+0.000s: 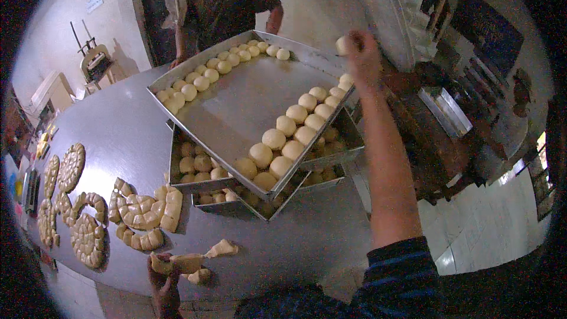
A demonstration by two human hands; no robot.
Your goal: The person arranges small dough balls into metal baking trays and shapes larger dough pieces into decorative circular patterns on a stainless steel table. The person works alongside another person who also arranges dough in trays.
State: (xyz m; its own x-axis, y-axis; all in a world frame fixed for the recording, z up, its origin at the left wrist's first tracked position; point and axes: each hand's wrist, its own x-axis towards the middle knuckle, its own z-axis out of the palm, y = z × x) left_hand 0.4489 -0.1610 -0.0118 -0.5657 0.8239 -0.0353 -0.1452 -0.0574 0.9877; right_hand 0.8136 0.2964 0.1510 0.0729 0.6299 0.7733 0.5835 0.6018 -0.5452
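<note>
My right hand [365,59] is raised over the far right corner of the top metal tray [236,103], its fingers closed round a dough ball [341,46]. Pale dough balls line that tray: a double row [286,125] along its right side, and more [201,83] along the far left side. Low at the front left, my left hand [163,283] grips a lump of dough [186,263]. A thin neck joins this lump to a stretched dough piece [222,248] on the table. Beside the hand lies a small dough piece [199,276].
The top tray rests crosswise on several stacked trays [204,188] of dough balls. Scored dough slabs [144,208] and rounds [88,240] cover the left of the metal table [124,115]. A person [227,12] stands behind the table. At the right is a long metal pan [446,111].
</note>
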